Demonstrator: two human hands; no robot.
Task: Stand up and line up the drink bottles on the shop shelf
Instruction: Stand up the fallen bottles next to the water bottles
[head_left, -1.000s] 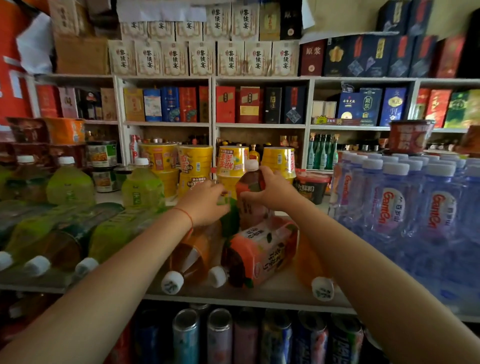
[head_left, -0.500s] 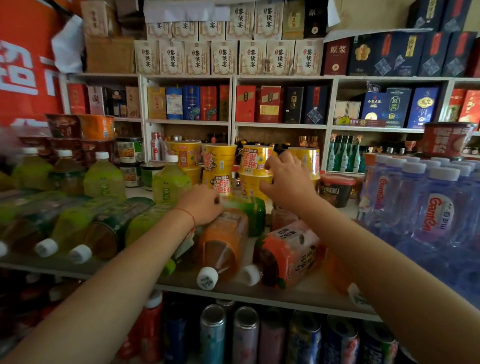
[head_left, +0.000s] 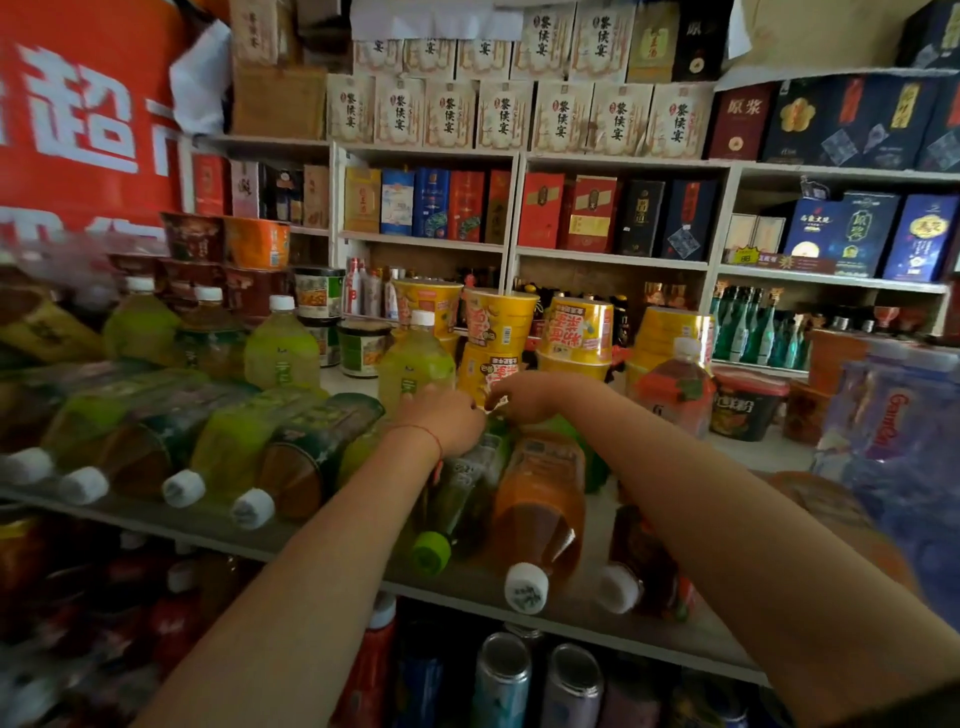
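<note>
Head view: left hand (head_left: 441, 418) and right hand (head_left: 524, 397) meet mid-shelf (head_left: 332, 535), fingers curled over the base end of a lying green-capped bottle (head_left: 457, 499); exact grip cannot be told. Orange tea bottle (head_left: 540, 499) lies just beside it, white cap at the front edge. One orange-label bottle (head_left: 675, 389) stands near the rear. Green tea bottles (head_left: 291, 452) lie toward the left end.

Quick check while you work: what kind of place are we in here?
Most likely a small grocery or convenience shop. Drink bottles crowd the shelf, stacked instant noodle cups stand behind them, and boxed liquor fills the white wall shelving.
</note>
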